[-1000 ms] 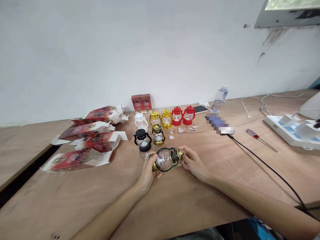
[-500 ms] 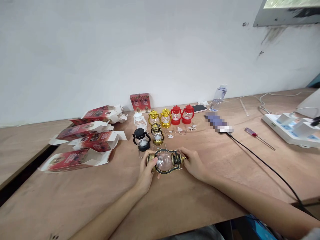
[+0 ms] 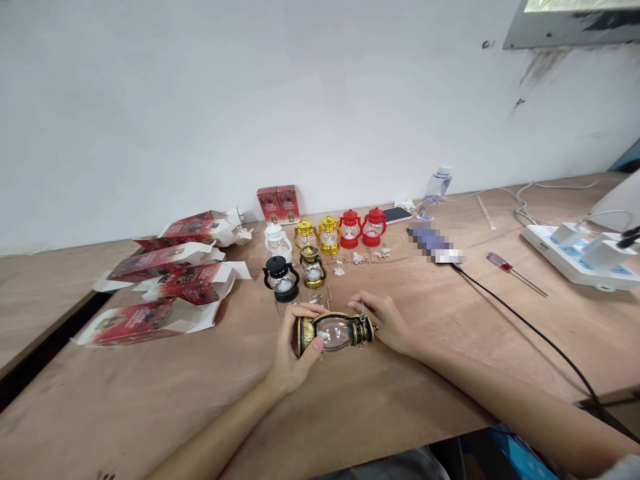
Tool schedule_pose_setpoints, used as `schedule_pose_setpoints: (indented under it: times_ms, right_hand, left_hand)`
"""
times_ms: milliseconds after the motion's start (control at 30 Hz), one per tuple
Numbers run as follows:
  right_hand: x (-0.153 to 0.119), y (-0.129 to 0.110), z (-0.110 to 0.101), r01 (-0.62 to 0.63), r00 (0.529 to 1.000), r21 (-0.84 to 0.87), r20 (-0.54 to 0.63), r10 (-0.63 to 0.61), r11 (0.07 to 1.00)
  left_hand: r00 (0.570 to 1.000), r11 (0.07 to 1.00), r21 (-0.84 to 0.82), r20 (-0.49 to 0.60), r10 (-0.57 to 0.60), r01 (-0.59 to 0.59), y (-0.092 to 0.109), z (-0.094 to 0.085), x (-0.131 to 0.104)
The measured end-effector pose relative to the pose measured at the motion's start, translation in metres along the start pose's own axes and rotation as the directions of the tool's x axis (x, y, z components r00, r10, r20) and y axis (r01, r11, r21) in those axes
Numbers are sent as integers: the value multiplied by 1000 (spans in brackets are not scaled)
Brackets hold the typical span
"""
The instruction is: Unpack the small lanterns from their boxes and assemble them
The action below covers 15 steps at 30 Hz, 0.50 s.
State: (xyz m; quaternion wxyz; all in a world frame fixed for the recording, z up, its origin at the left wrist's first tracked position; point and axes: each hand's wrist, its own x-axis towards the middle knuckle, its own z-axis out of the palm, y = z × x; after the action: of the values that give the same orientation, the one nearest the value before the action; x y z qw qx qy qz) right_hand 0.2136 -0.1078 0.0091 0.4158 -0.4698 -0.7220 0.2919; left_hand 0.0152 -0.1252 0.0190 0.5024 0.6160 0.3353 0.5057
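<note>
A bronze-and-black lantern [image 3: 336,333] with a clear globe lies on its side in the air above the table's front part. My left hand [image 3: 295,347] is wrapped round its base, thumb on the near side. At the lantern's top end, my right hand [image 3: 384,321] has its fingers closed around a thin wire piece by the cap. Just beyond stand a black lantern [image 3: 283,280] and a smaller-looking bronze one [image 3: 313,268]. Behind them are a white lantern [image 3: 278,244], two gold ones [image 3: 329,236] and two red ones [image 3: 351,230]. Small metal parts [image 3: 339,271] lie nearby.
Opened red boxes [image 3: 145,320] lie at the left, and two small boxes [image 3: 278,205] stand by the wall. To the right are a bottle [image 3: 436,193], a blurred phone [image 3: 433,243] on a black cable, a screwdriver [image 3: 517,274] and a power strip [image 3: 580,257].
The held lantern has rolled so its handle frame faces more upward and its base shows more. My right fingers have shifted from the cap's tip to above it, at a wire piece.
</note>
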Motion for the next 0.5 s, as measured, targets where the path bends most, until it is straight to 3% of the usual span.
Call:
schedule_pose_setpoints:
  times_ms: [133, 233, 367, 500]
  right_hand:
    - [-3, 3, 6, 30, 984, -129, 179, -6, 991]
    - [-4, 7, 10, 4, 975, -199, 220, 41, 980]
    - [1, 10, 3, -94, 991, 8, 95, 93, 996]
    - [12, 14, -15, -186, 977, 211, -67, 204, 959]
  left_hand:
    - [987, 995, -89, 155, -31, 45, -6, 0, -5]
    - [979, 994, -105, 203, -17, 39, -7, -1, -9]
    - [999, 999, -40, 31, 15, -14, -5, 0, -5]
    - [979, 996, 78, -201, -26, 43, -7, 2, 5]
